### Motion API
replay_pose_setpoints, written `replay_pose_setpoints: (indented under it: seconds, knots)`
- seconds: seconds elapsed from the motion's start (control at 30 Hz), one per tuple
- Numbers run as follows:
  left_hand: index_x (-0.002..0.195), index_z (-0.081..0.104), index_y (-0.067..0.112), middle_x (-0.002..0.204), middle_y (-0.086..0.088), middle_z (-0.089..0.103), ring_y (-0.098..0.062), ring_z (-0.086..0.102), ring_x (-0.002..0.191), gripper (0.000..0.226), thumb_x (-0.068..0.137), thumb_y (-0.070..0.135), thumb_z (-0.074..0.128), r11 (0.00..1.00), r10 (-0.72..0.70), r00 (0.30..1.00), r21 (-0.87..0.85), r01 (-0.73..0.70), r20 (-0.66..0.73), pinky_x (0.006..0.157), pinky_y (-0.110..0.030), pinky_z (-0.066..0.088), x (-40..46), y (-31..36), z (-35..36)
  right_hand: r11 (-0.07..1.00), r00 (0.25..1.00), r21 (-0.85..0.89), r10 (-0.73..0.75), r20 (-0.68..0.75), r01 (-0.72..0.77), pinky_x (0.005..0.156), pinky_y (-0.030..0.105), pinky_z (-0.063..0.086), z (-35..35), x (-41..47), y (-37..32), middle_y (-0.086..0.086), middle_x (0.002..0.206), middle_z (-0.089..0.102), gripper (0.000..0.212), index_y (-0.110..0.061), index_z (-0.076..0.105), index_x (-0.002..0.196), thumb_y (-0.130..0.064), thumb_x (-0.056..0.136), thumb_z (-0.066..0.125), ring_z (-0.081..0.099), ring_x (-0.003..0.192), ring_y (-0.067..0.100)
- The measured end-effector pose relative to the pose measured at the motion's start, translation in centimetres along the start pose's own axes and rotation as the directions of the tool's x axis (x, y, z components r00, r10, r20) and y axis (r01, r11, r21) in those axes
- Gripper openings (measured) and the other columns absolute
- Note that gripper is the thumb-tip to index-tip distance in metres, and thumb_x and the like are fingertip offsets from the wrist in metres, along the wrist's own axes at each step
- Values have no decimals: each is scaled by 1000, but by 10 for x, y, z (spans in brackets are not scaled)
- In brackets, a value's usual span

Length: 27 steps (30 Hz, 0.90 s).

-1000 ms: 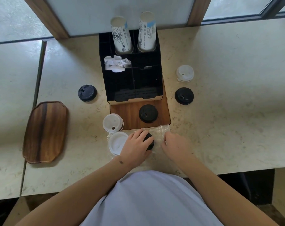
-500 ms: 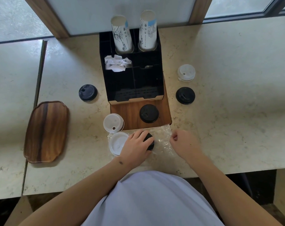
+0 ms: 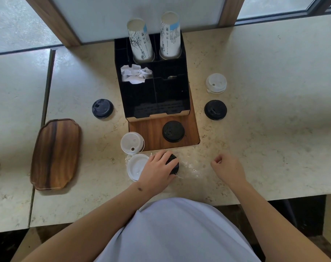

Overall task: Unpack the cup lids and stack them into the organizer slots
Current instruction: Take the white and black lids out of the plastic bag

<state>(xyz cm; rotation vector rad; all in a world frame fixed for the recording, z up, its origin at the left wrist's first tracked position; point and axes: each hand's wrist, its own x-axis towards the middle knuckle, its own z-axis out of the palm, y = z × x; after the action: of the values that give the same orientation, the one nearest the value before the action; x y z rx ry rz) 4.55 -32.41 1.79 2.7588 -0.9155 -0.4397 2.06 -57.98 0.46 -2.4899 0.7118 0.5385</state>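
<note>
We see a round black plastic cup lid (image 3: 173, 164) lying flat on crinkled clear plastic wrap (image 3: 189, 165) at the near table edge, just before the black slotted organizer (image 3: 153, 87). Our left hand (image 3: 157, 171) grips it from above; our right hand (image 3: 228, 168), fingers curled, holds nothing, well apart.

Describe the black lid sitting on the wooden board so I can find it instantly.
Start at the black organizer holding two paper cup stacks. A wooden board juts from under its front edge, and the black lid lies there alone, the only lid not on the stone counter.
</note>
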Motion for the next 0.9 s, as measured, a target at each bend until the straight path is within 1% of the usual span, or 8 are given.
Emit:
replay_pose_setpoints:
  seconds: [0.13, 0.27, 0.37, 0.43, 0.5, 0.57, 0.7, 0.9]
  knots:
    - [131, 61, 22, 138, -7, 58, -32, 51, 130, 53, 84, 39, 77, 1000, 2, 1000, 4, -2, -14, 102, -45, 47, -1, 0, 1, 999, 999, -12, 31, 25, -31, 58, 31, 50, 8, 6, 4, -3, 70, 63, 15, -19, 65, 81, -25, 93, 58, 60, 65, 14]
    - [133, 58, 23, 140, -7, 56, -31, 49, 132, 53, 86, 40, 74, 1000, -2, 1000, -2, 2, -14, 104, -46, 46, -2, 0, 1, 998, 999, 55, -16, -44, 19, 55, 26, 42, 8, 5, 3, -10, 75, 59, 12, -20, 63, 96, -31, 96, 60, 55, 67, 6]
    - [132, 59, 22, 139, -7, 57, -31, 50, 131, 52, 86, 39, 74, 1000, -1, 1000, -4, 1, -14, 104, -46, 48, -2, 0, 2, 976, 964, 89, -178, -197, 198, 58, 21, 41, -1, -2, -4, -11, 80, 60, 9, -21, 63, 99, -29, 95, 64, 57, 70, 6]
    - [132, 60, 22, 139, -7, 57, -32, 50, 131, 52, 85, 38, 75, 1000, -4, 1000, -2, 4, -14, 104, -47, 48, -1, 0, 3, 927, 895, 34, -352, -273, 375, 63, 21, 45, -7, -10, -12, -7, 86, 62, 7, -18, 65, 100, -21, 94, 65, 58, 74, 10]
    - [132, 60, 21, 140, -8, 56, -32, 50, 131, 53, 84, 38, 76, 1000, -7, 1000, -5, 6, -10, 103, -48, 48, -1, 0, 3, 853, 818, -31, -510, -266, 521, 65, 23, 49, -8, -20, -22, -4, 89, 63, 6, -14, 67, 99, -14, 93, 65, 57, 74, 11]
    - [132, 60, 21, 141, -8, 56, -32, 49, 132, 54, 84, 38, 76, 1000, -3, 1000, -5, 3, -9, 104, -48, 48, -1, -1, 4, 793, 778, -78, -609, -155, 605, 66, 24, 50, -2, -28, -29, -3, 92, 64, 10, -12, 69, 101, -9, 93, 63, 54, 72, 10]
    - [133, 58, 22, 142, -7, 55, -31, 48, 133, 53, 85, 39, 74, 1000, -1, 1000, -8, 1, -16, 105, -46, 48, -2, -1, 5, 830, 837, -109, -544, 63, 547, 71, 23, 49, 17, -33, -18, -3, 104, 63, 18, -14, 66, 110, -12, 96, 57, 55, 80, 11]
    - [134, 57, 22, 142, -6, 53, -29, 47, 133, 50, 88, 39, 69, 1000, 0, 999, -15, 0, -32, 105, -44, 46, -3, -3, 5, 939, 934, -70, -325, 148, 338, 65, 25, 48, 24, -31, 6, -4, 84, 60, 4, -20, 56, 100, -23, 98, 54, 57, 72, 12]
